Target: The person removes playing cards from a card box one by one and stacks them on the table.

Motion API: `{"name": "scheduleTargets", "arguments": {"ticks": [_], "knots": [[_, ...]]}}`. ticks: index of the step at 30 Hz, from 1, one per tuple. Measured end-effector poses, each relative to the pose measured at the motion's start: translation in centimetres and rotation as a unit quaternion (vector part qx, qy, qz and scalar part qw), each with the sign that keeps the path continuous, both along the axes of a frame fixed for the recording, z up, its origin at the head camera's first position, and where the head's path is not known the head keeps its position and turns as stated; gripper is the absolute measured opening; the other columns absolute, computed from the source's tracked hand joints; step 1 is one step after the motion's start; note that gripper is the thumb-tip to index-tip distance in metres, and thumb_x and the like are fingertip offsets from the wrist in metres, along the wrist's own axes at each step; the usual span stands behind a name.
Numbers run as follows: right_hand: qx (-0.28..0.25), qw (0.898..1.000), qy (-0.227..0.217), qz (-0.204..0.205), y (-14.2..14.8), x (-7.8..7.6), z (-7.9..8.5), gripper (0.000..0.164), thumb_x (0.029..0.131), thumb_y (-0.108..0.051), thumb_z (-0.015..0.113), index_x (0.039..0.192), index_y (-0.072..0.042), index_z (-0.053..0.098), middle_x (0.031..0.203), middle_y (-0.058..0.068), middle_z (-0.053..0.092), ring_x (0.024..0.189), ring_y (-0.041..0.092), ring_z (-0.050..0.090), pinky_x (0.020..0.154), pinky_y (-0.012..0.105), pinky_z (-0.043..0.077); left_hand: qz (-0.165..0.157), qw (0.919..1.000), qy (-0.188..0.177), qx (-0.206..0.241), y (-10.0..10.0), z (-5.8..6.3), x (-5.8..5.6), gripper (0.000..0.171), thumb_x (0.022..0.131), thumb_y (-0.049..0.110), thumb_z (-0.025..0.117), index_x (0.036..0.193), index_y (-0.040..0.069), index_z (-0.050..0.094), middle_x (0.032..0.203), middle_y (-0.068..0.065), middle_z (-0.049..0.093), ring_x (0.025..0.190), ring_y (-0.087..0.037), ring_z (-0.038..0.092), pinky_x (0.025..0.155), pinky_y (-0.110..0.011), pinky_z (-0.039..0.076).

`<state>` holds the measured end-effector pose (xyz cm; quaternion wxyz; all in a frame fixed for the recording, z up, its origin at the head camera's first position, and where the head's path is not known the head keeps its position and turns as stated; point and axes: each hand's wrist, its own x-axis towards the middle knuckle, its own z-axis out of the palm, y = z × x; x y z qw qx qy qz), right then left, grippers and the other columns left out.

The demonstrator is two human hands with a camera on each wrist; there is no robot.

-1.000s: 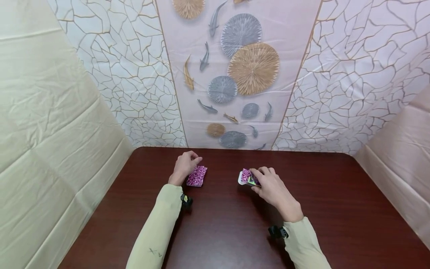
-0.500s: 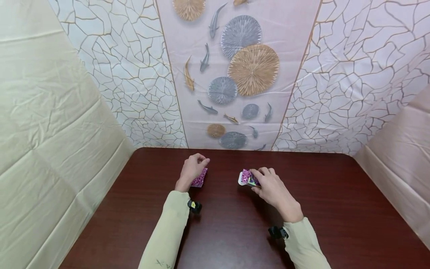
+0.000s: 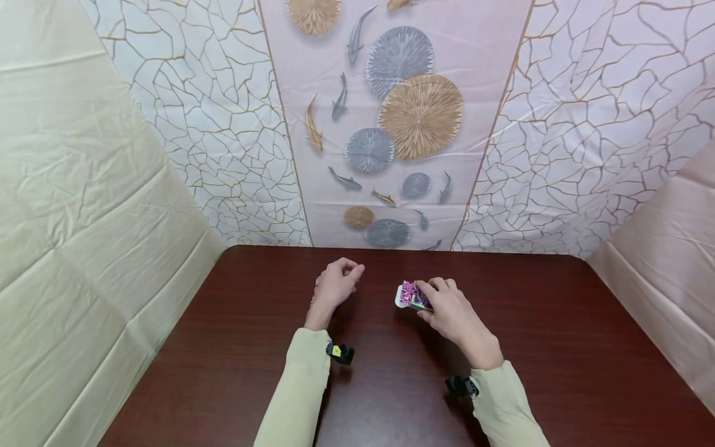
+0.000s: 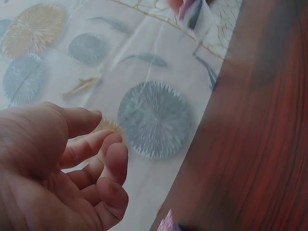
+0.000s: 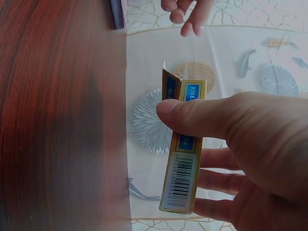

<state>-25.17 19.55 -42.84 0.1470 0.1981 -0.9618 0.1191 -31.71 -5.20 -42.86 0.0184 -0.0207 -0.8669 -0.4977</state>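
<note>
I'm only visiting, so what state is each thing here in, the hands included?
Left hand: empty, fingers loosely curled
Right hand: gripping the card box
Card box: open, flap raised
Pink-patterned card at the box's mouth: sticking partly out
Card stack: on the table, mostly hidden in the head view
Cream side cloth: hanging, creased
</note>
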Motion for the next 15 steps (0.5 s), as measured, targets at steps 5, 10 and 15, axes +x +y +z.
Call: {"name": "scheduleTargets", "arguments": {"ticks": [5, 10, 15], "knots": [[0.001, 1.000, -0.002, -0.001, 0.0, 0.0, -0.1, 0.056, 0.080, -0.018, 0.081, 0.130, -0.006, 0.059, 0.115, 0.019, 0.061, 0.104, 0.038, 0.053, 0.082, 0.052, 0.049, -0.012, 0.9992, 0.006, 0.037, 1.6, -0.1, 0.4, 0.025, 0.096, 0.035, 0.062, 0.102, 0.011, 0.067, 0.085, -0.013, 0.070, 0.063, -0.013, 0.065, 0.058, -0.025, 0.048], [-0.001, 1.000, 0.007, 0.004, 0.0, 0.0, -0.1, 0.055, 0.079, -0.017, 0.082, 0.129, -0.006, 0.060, 0.113, 0.019, 0.061, 0.102, 0.037, 0.053, 0.080, 0.052, 0.049, -0.022, 0.9978, -0.008, 0.061, 3.0, -0.2, 0.9, 0.024, 0.097, 0.035, 0.061, 0.103, 0.012, 0.067, 0.093, -0.017, 0.071, 0.066, -0.020, 0.066, 0.057, -0.025, 0.045], [0.000, 1.000, 0.009, 0.007, -0.1, 0.0, -0.1, 0.055, 0.080, -0.017, 0.082, 0.129, -0.005, 0.061, 0.113, 0.018, 0.061, 0.100, 0.036, 0.053, 0.078, 0.051, 0.050, -0.033, 0.9963, -0.020, 0.076, 4.0, -0.3, 1.4, 0.021, 0.097, 0.032, 0.061, 0.103, 0.014, 0.069, 0.088, -0.012, 0.071, 0.068, -0.023, 0.067, 0.058, -0.026, 0.046]]}}
